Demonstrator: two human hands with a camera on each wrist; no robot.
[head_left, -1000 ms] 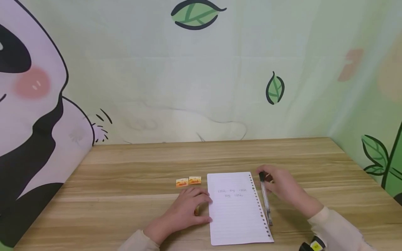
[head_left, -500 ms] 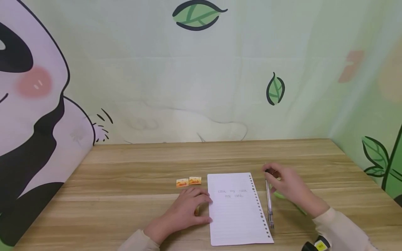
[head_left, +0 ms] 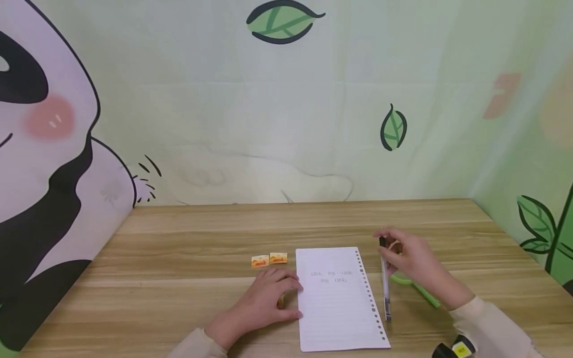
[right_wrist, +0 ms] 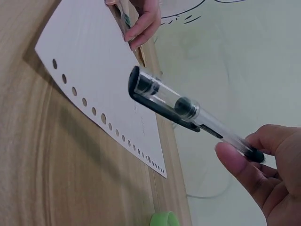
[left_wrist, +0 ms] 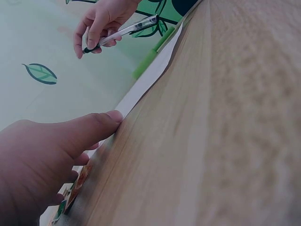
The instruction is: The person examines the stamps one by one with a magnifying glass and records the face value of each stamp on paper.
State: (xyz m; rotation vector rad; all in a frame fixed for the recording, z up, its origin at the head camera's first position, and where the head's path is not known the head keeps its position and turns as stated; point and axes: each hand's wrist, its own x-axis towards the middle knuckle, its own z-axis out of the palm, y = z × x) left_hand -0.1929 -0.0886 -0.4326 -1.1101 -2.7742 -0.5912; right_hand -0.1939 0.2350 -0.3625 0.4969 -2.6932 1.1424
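My right hand [head_left: 418, 263] pinches a clear-barrelled pen [head_left: 386, 286] by its black end, just right of a sheet of paper. In the right wrist view the pen [right_wrist: 188, 110] slants away from the fingertips, its clear cap and dark clip at the far end. The lined white loose-leaf sheet [head_left: 340, 313] has holes along its right side and a few handwritten marks near its top. Relaxed fingers of my left hand [head_left: 266, 298] rest at its left edge. The left wrist view shows that thumb on the paper's edge [left_wrist: 146, 87]; small coloured paper pieces [left_wrist: 77, 188] lie beneath the other fingers.
Two small orange-and-yellow printed pieces [head_left: 268, 259] lie just beyond my left hand. A bright green object [head_left: 425, 294], long with a rounded end, sits partly hidden beneath my right hand. A printed cloth wall [head_left: 286, 124] rises behind the wooden table [head_left: 179, 238].
My right hand has carried the pen a little to the right, away from the paper's holed edge. The green object has come into view beneath it. My left hand stays in place.
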